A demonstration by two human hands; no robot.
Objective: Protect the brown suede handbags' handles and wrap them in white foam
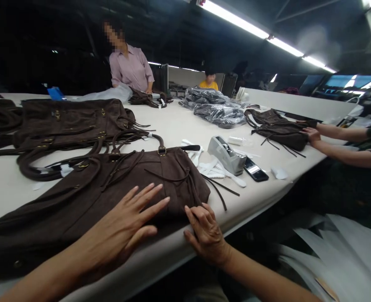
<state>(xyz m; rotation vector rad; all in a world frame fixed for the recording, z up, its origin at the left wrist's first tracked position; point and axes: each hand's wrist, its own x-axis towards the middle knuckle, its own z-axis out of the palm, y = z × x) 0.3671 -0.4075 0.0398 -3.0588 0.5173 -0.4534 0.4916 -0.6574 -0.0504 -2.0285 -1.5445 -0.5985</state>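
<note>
Two hands of ours rest on the brown suede bag (110, 188) lying flat at the near edge of the white table (172, 126) — the left hand (122, 228) spread wide, palm down, gripping nothing; the right hand (206, 233) curled at the bag's lower corner, fingertips pressing the suede by the table edge. Beyond the bag sit a tape dispenser (225, 154) and a phone (256, 170) — a co-worker's hands (311, 134) touch another bag (279, 130).

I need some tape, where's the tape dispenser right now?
In the head view, the grey tape dispenser sits on the table, right of the brown bag, beside a black phone.
</note>
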